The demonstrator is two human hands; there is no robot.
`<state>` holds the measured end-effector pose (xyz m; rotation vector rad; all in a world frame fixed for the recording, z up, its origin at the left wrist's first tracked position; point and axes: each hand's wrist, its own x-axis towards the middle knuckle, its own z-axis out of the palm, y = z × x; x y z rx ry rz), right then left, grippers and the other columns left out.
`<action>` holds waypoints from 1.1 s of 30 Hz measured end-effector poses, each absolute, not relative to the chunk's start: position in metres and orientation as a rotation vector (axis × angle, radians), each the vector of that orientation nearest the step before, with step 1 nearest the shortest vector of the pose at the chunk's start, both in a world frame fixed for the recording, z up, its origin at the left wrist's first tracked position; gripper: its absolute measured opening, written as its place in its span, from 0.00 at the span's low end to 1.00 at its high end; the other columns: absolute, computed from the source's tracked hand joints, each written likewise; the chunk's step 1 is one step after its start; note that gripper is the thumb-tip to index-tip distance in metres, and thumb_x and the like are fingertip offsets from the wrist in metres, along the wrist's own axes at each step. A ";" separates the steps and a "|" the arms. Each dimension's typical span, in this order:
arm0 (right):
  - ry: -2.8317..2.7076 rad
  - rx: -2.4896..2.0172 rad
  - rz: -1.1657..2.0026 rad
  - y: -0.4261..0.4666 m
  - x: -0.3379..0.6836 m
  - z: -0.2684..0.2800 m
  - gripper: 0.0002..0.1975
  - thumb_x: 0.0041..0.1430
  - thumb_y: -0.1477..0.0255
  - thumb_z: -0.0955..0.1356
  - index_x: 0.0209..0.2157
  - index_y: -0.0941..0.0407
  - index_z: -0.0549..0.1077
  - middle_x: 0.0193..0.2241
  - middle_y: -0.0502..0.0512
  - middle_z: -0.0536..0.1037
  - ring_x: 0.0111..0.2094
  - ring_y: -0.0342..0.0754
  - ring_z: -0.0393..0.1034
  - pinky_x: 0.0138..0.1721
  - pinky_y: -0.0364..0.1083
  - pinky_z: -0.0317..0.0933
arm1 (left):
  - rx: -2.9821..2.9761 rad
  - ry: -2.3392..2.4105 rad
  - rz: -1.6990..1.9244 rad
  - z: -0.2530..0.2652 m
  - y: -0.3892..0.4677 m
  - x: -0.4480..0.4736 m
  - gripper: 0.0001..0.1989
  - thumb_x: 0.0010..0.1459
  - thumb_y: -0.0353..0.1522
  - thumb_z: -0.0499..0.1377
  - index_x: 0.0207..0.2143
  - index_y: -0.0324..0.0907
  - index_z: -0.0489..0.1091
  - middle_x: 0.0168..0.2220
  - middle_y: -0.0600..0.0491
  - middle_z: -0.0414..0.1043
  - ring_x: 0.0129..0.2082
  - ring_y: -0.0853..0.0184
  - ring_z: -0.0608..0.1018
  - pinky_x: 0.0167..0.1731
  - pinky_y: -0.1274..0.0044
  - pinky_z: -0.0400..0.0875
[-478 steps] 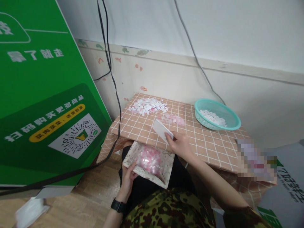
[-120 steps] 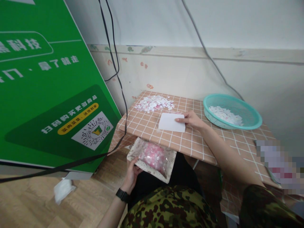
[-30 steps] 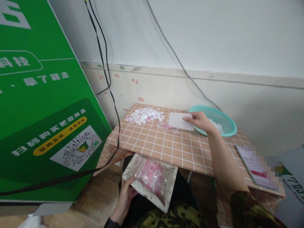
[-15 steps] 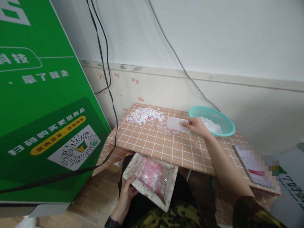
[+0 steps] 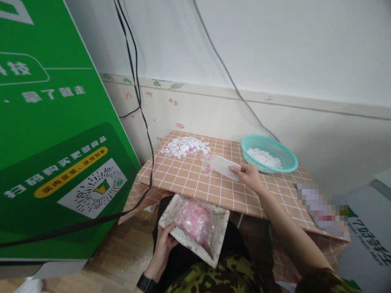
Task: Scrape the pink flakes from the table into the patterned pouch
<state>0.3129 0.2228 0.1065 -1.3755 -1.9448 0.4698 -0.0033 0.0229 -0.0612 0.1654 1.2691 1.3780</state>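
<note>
My left hand grips the left edge of a square, speckled pale tray held over my lap at the table's front edge. In the tray lies a clear plastic bag with pink and white bits inside. My right hand pinches the right end of a white rectangular card low over the checked tablecloth; whether the card touches the cloth I cannot tell. A thin patch of small pink and whitish pieces shows beside the card's left end. Behind it sits a heap of small white and pink paper-like pieces.
A turquoise mesh basket with white pieces stands at the table's back right. A partly blurred flat device lies at the right edge. Black cables hang at the left, before a green printed panel. The checked tablecloth covers the table.
My right hand has drawn the white card nearer to me, and the card now slants. Part of the pink patch has shifted or become covered. My left hand keeps holding the tray.
</note>
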 end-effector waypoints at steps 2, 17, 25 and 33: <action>-1.872 -1.408 0.466 0.224 0.315 0.107 0.33 0.58 0.40 0.65 0.23 0.57 0.75 0.17 0.52 0.67 0.21 0.45 0.58 0.21 0.45 0.49 | 0.161 1.273 1.388 -0.059 0.023 -0.002 0.36 0.51 0.38 0.67 0.61 0.50 0.60 0.49 0.46 0.77 0.40 0.54 0.82 0.37 0.61 0.79; -1.981 -1.289 0.581 0.201 0.308 0.110 0.24 0.61 0.50 0.68 0.34 0.56 0.84 0.27 0.57 0.83 0.25 0.50 0.71 0.26 0.46 0.59 | 0.179 1.248 1.377 -0.051 0.024 0.007 0.34 0.53 0.36 0.66 0.62 0.50 0.62 0.50 0.47 0.76 0.40 0.57 0.81 0.37 0.64 0.79; -1.983 -1.247 0.564 0.187 0.297 0.106 0.21 0.64 0.52 0.67 0.38 0.53 0.85 0.27 0.56 0.83 0.26 0.51 0.73 0.28 0.47 0.62 | 0.179 1.176 1.383 -0.041 0.022 0.008 0.32 0.51 0.35 0.69 0.58 0.47 0.65 0.53 0.46 0.75 0.45 0.54 0.81 0.38 0.65 0.79; -1.998 -1.293 0.507 0.192 0.300 0.099 0.21 0.65 0.54 0.67 0.41 0.54 0.85 0.27 0.55 0.82 0.25 0.49 0.71 0.28 0.46 0.60 | 0.194 1.150 1.391 -0.047 0.024 0.008 0.35 0.50 0.36 0.70 0.60 0.46 0.65 0.54 0.46 0.76 0.47 0.54 0.81 0.40 0.65 0.79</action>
